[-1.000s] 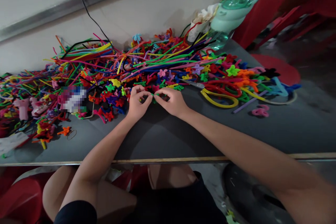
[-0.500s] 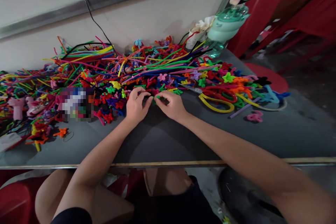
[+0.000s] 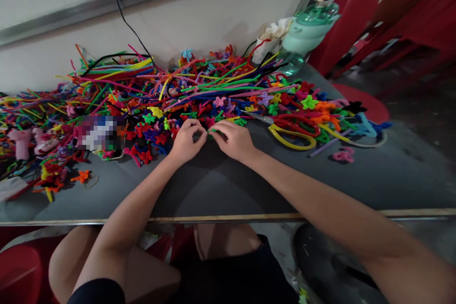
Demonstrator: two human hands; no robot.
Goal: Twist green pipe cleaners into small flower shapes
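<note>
My left hand [image 3: 188, 141] and my right hand [image 3: 233, 140] meet fingertip to fingertip above the dark tabletop [image 3: 221, 185]. Between them is a small green pipe cleaner piece [image 3: 211, 133], mostly covered by the fingers. Each hand is closed in a pinch of thumb and forefinger on it. Just beyond the hands lies a big heap of coloured pipe cleaners [image 3: 228, 86], some straight and some bent into small flowers. To the right of my right hand rest scissors [image 3: 294, 138] with yellow and red handles, their blades pointing left.
A green bottle [image 3: 304, 33] and a white cup with crumpled tissue [image 3: 265, 50] stand at the back right by the wall. A pink twisted piece [image 3: 344, 154] lies right of the scissors. At left are an orange flower [image 3: 81, 176] and a rubber band [image 3: 91, 182]. A red chair [image 3: 359, 14] stands beyond.
Both hands stay in nearly the same place, fingertips still together on the green piece. The whole view has shifted slightly; the things on the table have not visibly moved.
</note>
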